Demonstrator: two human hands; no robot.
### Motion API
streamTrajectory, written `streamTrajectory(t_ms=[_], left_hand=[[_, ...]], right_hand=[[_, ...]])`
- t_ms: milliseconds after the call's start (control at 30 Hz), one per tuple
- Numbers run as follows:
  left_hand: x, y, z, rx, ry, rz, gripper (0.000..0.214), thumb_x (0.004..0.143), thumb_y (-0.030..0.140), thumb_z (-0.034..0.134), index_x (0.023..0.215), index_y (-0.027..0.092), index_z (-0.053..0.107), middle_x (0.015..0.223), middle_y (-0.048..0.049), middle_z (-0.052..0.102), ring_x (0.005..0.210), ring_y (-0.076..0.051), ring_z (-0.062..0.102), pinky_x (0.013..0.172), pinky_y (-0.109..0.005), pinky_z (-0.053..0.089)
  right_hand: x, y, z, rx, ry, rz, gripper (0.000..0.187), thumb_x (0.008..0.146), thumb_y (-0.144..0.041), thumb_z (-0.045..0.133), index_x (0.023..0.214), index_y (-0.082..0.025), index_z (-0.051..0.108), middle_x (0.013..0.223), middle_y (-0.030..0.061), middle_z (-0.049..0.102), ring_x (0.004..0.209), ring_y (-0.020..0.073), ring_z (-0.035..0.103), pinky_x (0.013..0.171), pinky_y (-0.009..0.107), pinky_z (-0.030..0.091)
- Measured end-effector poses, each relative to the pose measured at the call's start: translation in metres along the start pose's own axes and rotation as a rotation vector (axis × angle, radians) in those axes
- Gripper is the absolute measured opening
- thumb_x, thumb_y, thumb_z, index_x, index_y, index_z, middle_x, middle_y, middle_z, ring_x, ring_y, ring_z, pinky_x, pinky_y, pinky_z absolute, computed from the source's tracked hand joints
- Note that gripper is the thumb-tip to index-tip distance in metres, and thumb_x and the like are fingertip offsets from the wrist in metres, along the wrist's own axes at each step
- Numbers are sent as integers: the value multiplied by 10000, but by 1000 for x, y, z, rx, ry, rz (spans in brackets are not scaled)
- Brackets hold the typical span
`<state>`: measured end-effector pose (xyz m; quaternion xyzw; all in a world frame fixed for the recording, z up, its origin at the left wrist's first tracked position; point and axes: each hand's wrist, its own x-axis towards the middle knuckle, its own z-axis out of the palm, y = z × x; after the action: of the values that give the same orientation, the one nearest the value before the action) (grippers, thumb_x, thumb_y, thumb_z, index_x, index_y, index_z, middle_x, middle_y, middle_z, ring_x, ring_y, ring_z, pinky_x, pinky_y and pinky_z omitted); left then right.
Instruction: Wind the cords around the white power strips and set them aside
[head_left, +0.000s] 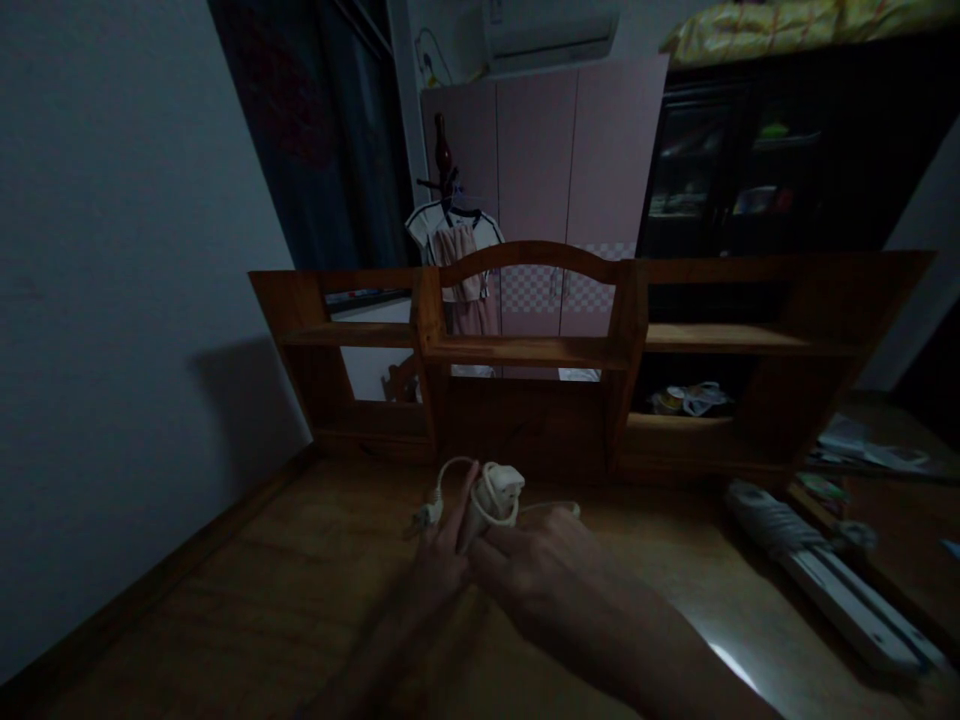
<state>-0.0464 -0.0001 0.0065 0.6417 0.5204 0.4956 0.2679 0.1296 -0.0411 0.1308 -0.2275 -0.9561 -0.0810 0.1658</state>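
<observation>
A white power strip (509,482) is held up just above the wooden tabletop, with its white cord (489,500) looped around one end. My left hand (444,548) grips the strip from the left, one finger pointing up along its side. Curled closed against the strip's near part is my right hand (546,570); a stretch of cord comes out behind its knuckles, and the hand seems to pinch that cord. The cord's plug (429,514) dangles to the left of my left hand. Most of the strip's lower body is hidden by my fingers.
A wooden shelf unit (525,350) spans the table's back. On the right lies a long white power strip (847,590) with cord wound around its far end. A pale wall (150,350) borders the left. Small items (690,398) sit in the right shelf compartment.
</observation>
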Motion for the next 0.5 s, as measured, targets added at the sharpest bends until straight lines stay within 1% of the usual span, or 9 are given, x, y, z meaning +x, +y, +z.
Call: streamTrajectory(t_ms=[67, 133, 200, 233, 300, 367, 400, 500], left_hand=[[-2, -2, 4, 71, -113, 99, 498, 761, 267, 601, 1254, 217, 553, 1076, -109, 677, 881, -258, 653, 759, -323, 502], [-5, -3, 9, 155, -150, 188, 381, 810, 266, 558, 1188, 224, 588, 1068, -114, 674, 879, -252, 650, 754, -330, 502], [-10, -2, 13, 276, -183, 276, 246, 846, 239, 519, 1057, 222, 643, 990, -110, 688, 857, -239, 649, 760, -327, 497], [-13, -1, 15, 340, -216, 311, 210, 853, 216, 508, 1002, 223, 656, 930, -101, 695, 822, -227, 649, 755, -319, 495], [-18, -1, 17, 432, -313, 361, 209, 852, 159, 492, 956, 230, 659, 844, -75, 695, 755, -200, 647, 729, -295, 496], [-21, -2, 18, 474, -385, 402, 241, 831, 120, 500, 1002, 224, 635, 853, -64, 692, 743, -191, 647, 699, -278, 502], [-22, -4, 18, 480, -394, 432, 269, 820, 119, 513, 1054, 213, 607, 897, -68, 689, 769, -197, 649, 700, -282, 509], [-21, -10, 18, 438, -340, 573, 352, 839, 188, 538, 1189, 172, 501, 1059, -113, 655, 921, -231, 639, 784, -330, 523]], right_hand=[[-3, 16, -6, 97, -10, 79, 225, 885, -46, 444, 848, -168, 630, 770, 29, 656, 598, 128, 559, 516, 261, 333], [-4, 29, -9, 199, 14, 138, 198, 913, -128, 480, 815, -167, 647, 758, 14, 654, 621, 105, 577, 553, 232, 358], [-4, 37, -8, 264, 40, 149, 195, 921, -207, 520, 794, -164, 661, 756, 8, 654, 645, 94, 584, 579, 217, 363], [-4, 39, -6, 281, 46, 141, 193, 916, -236, 541, 789, -165, 667, 750, 6, 654, 647, 93, 583, 580, 215, 358], [-2, 42, -1, 307, 51, 131, 169, 890, -268, 591, 783, -169, 676, 736, 0, 653, 643, 94, 576, 575, 215, 346], [-2, 48, 3, 357, 59, 153, 141, 853, -281, 639, 771, -177, 686, 714, -6, 652, 632, 99, 570, 574, 217, 343], [-2, 53, 5, 410, 58, 179, 129, 836, -289, 657, 777, -181, 694, 709, -6, 655, 634, 104, 574, 575, 216, 349], [-5, 75, 11, 674, -1, 252, 170, 825, -337, 656, 820, -179, 717, 724, 9, 676, 658, 125, 604, 567, 208, 380]])
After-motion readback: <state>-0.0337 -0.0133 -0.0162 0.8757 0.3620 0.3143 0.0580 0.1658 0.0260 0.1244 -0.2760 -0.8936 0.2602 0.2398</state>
